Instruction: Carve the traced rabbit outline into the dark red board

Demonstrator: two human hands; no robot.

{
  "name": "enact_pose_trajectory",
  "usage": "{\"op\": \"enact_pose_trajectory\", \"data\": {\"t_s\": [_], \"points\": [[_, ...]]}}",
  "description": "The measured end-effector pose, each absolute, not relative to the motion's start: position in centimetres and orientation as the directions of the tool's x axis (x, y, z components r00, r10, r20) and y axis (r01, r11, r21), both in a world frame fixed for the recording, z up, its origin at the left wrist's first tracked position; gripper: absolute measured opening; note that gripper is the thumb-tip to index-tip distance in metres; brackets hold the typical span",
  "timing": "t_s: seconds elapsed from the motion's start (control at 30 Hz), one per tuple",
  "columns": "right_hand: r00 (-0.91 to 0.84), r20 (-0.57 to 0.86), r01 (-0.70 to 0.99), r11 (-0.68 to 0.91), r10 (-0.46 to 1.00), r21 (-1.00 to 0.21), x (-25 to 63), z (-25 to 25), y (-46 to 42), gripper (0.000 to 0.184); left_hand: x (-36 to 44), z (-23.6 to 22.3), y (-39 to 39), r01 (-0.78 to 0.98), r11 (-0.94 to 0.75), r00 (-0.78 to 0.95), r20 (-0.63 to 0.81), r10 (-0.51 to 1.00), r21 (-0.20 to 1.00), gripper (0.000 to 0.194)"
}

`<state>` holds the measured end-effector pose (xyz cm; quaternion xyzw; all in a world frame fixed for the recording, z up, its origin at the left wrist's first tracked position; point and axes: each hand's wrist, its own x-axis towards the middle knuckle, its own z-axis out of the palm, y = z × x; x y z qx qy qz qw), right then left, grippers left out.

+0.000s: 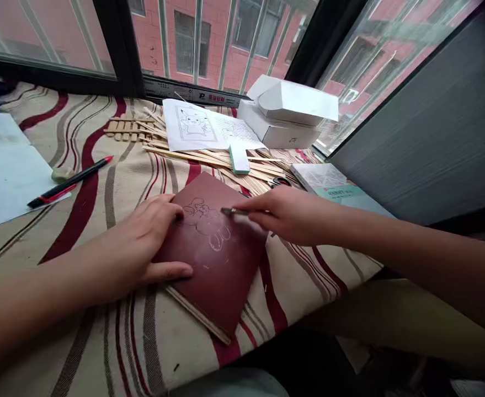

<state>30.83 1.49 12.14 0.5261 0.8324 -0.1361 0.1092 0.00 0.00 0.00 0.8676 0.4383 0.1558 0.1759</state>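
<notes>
A dark red book lies at an angle near the table's front edge, its pale layered side facing me. On its cover is a line drawing of rounded shapes, partly dark and partly whitish. My left hand holds the book by its left side, thumb and index finger apart on the cover. My right hand pinches a slim dark pen-like tool, whose tip is over the cover beside the drawing. Whether the tip touches, and its exact kind, I cannot tell.
Behind the book are thin wooden sticks, printed line drawings, a white-and-green block, scissors and white boxes. A pale book lies right. A black-and-red pen rests on paper at left.
</notes>
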Motion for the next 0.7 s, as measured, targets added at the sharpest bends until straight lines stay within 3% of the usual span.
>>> {"op": "enact_pose_trajectory", "data": {"t_s": [0.2,0.4,0.6,0.7], "points": [[-0.515,-0.298,0.857,0.481,0.804,-0.185,31.6,11.8,0.9,0.055,-0.3,-0.1,-0.4,0.701,-0.569,0.56,0.162,0.813,0.43,0.102],[-0.503,-0.323,0.855,0.516,0.801,-0.051,30.6,11.8,-0.4,0.057,-0.3,-0.5,-0.6,0.706,-0.589,0.562,0.195,0.804,0.394,0.103],[-0.526,-0.336,0.784,0.599,0.781,0.166,29.9,12.1,-0.8,0.061,-0.1,-0.6,-0.8,0.704,-0.615,0.56,0.257,0.788,0.355,0.105],[-0.526,-0.345,0.77,0.607,0.778,0.196,29.6,12.3,-0.9,0.061,-0.1,-0.5,-0.9,0.698,-0.624,0.565,0.265,0.781,0.351,0.104]]}}
